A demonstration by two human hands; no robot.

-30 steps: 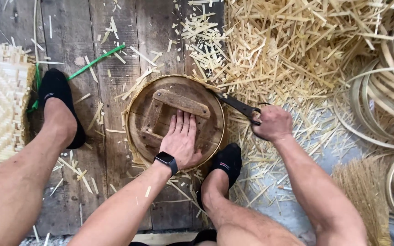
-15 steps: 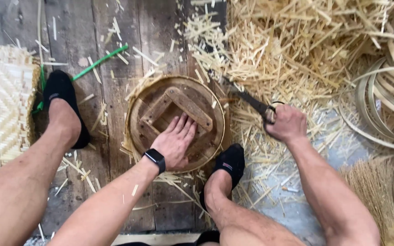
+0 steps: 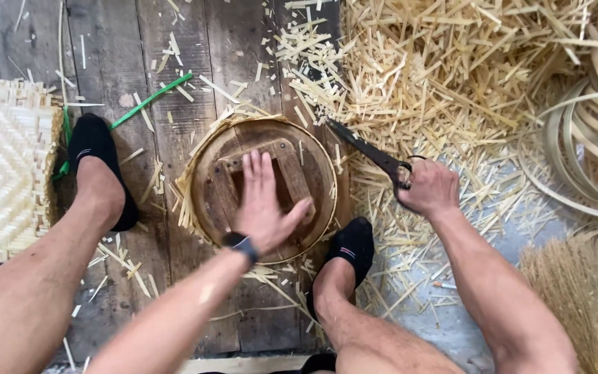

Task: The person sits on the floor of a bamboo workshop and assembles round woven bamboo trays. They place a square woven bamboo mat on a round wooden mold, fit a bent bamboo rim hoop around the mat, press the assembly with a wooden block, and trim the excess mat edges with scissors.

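Note:
A round wooden mould point(image 3: 264, 187) with a wooden handle block lies on the plank floor, with a ring of woven bamboo strips around its rim. My left hand point(image 3: 264, 201), a dark watch on its wrist, presses flat on top of the mould with fingers spread. My right hand point(image 3: 429, 188) grips the handles of black shears point(image 3: 372, 155), whose blades point up-left toward the mould's right edge. My feet in black socks sit on either side of the mould.
A heap of cut bamboo offcuts point(image 3: 451, 76) covers the floor at upper right. Coiled bamboo hoops point(image 3: 590, 145) lie at the right edge, a straw broom point(image 3: 569, 291) at lower right. A woven bamboo mat point(image 3: 5, 166) and a green strip point(image 3: 150, 100) lie on the left.
My left hand has turned on the mould, and the mould has rotated under it. My right hand with the shears has stayed beside the mould's right edge.

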